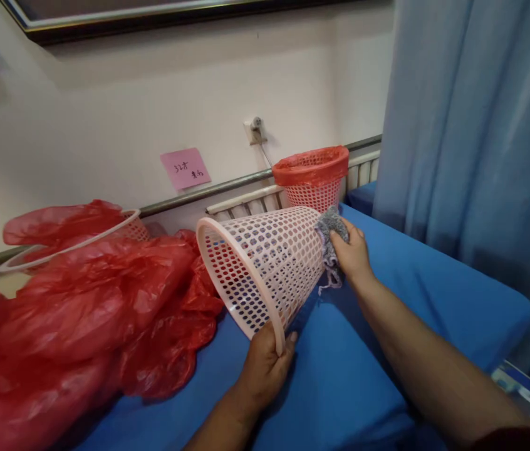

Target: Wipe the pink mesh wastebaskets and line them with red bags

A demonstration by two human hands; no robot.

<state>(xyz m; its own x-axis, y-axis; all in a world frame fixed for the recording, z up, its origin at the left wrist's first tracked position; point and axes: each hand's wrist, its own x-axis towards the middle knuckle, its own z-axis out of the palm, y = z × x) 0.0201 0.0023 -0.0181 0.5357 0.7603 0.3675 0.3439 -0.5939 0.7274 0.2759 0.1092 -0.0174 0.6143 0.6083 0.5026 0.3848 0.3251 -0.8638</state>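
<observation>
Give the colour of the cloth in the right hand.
Mottled grey cloth, in the right hand; shows best in the head view.

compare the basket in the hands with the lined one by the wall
The held basket is tipped sideways, its mouth to the left; the lined basket stands upright. The held basket has no bag, while the lined basket has a red bag folded over its rim. Both have walls full of holes.
</observation>
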